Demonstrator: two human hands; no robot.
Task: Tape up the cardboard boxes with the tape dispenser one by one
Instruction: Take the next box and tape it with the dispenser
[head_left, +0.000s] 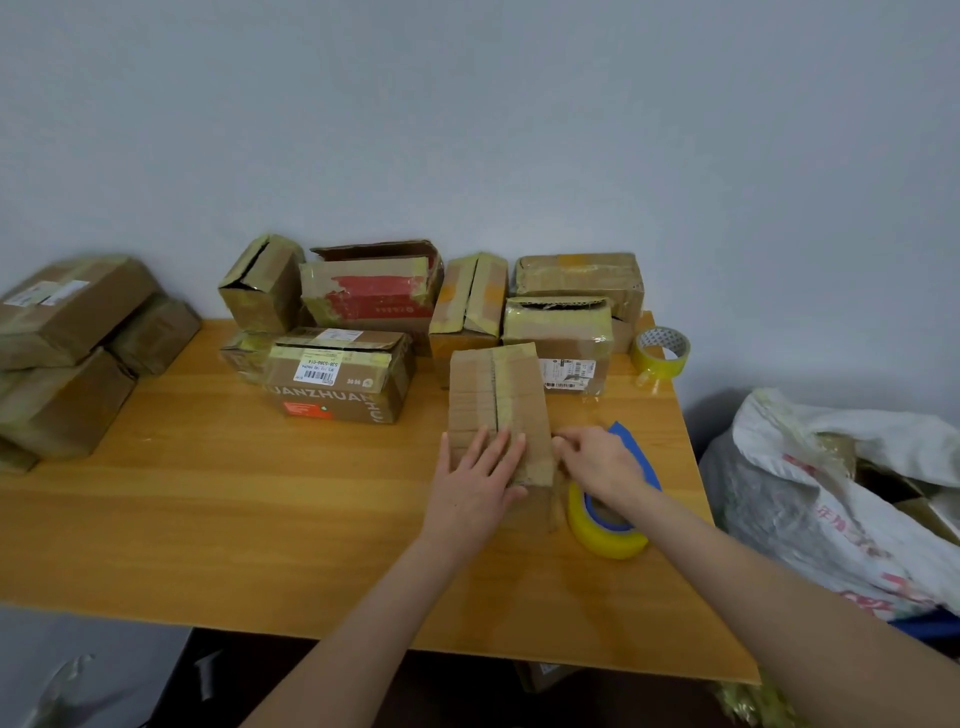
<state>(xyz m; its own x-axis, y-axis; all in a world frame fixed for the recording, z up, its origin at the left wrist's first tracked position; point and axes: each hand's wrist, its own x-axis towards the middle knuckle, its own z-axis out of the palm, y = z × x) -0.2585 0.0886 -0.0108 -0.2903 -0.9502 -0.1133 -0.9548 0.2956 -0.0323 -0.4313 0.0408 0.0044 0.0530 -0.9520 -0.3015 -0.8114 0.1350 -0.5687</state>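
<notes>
A small brown cardboard box (500, 400) lies on the wooden table (260, 519), its top seam running away from me with tape along it. My left hand (475, 480) presses flat on the box's near end, fingers spread. My right hand (597, 462) sits at the box's near right corner, fingers pinched as if on a strip of clear tape; the tape itself is hard to see. The blue tape dispenser (636, 452) with its yellow tape roll (605, 530) rests on the table under my right wrist.
Several taped boxes (337, 374) line the back of the table by the wall. More boxes (67, 332) are stacked at the left. A loose yellow tape roll (661, 351) stands at the back right. A white sack (841, 493) sits right of the table.
</notes>
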